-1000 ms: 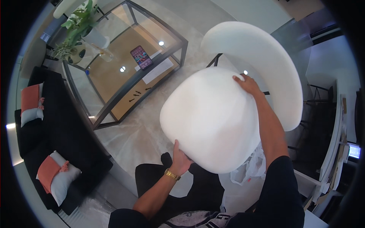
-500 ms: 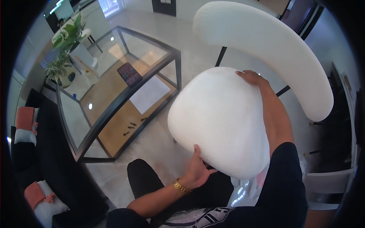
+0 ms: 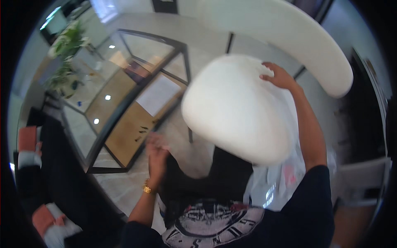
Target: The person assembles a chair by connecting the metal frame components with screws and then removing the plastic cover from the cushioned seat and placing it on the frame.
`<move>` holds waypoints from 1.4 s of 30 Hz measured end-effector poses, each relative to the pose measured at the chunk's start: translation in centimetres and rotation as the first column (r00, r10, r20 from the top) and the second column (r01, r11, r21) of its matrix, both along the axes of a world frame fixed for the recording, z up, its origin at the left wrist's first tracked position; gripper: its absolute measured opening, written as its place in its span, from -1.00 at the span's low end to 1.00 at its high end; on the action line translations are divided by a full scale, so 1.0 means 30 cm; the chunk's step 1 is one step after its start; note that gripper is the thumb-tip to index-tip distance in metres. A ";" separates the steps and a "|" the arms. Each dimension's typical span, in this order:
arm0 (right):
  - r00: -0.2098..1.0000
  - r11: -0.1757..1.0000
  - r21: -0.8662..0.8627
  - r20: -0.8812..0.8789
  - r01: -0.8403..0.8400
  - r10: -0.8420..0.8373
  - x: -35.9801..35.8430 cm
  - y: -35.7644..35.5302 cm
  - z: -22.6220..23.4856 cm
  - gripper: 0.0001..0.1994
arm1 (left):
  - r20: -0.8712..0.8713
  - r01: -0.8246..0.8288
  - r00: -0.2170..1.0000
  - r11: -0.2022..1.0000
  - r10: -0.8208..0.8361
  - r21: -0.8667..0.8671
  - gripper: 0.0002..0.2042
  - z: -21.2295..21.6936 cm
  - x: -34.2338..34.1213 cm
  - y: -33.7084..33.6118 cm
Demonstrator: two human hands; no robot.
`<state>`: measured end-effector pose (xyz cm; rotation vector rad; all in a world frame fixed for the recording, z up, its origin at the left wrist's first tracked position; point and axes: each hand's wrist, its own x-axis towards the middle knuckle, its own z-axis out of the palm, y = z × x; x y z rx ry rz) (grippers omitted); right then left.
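A white padded chair seat (image 3: 231,107) with a rounded outline tilts in front of me. Beyond it curves a long white backrest (image 3: 289,31) on thin black supports. My right hand (image 3: 281,77) touches the seat's far right edge, its thumb and fingers spread apart. Away from the seat, my left hand (image 3: 157,151) is in the air near the glass table's front corner. Motion blurs its fingers, but they look stretched out, with nothing visible in them. Several small black screws (image 3: 143,130) lie on the table's wooden lower shelf (image 3: 124,142).
At the left stands a glass-topped table with a dark frame (image 3: 120,109); a white paper sheet (image 3: 159,94) lies on its shelf. A black sofa (image 3: 62,165) with coral and white cushions runs along the left. Clear plastic wrap (image 3: 273,182) is by my right leg.
My left hand has let go of the seat's near edge and moved left toward the table. The right hand has loosened its fingers at the seat edge. The view has shifted slightly.
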<state>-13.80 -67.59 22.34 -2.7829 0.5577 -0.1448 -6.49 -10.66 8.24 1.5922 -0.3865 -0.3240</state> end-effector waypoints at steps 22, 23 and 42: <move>0.742 0.676 0.305 -0.294 0.671 -0.603 -0.517 0.339 -0.110 0.05 | -0.259 0.227 0.602 0.149 0.756 0.962 0.82 -1.135 -0.104 0.726; 0.742 0.679 0.297 -0.281 0.671 -0.609 -0.533 0.324 -0.113 0.05 | -0.250 0.240 0.623 0.123 0.741 0.963 0.81 -1.148 -0.101 0.730; 0.770 0.679 0.407 -0.108 0.611 -0.629 -0.593 0.342 -0.214 0.07 | -0.126 0.117 0.661 0.064 0.740 0.991 0.25 -1.286 -0.205 0.859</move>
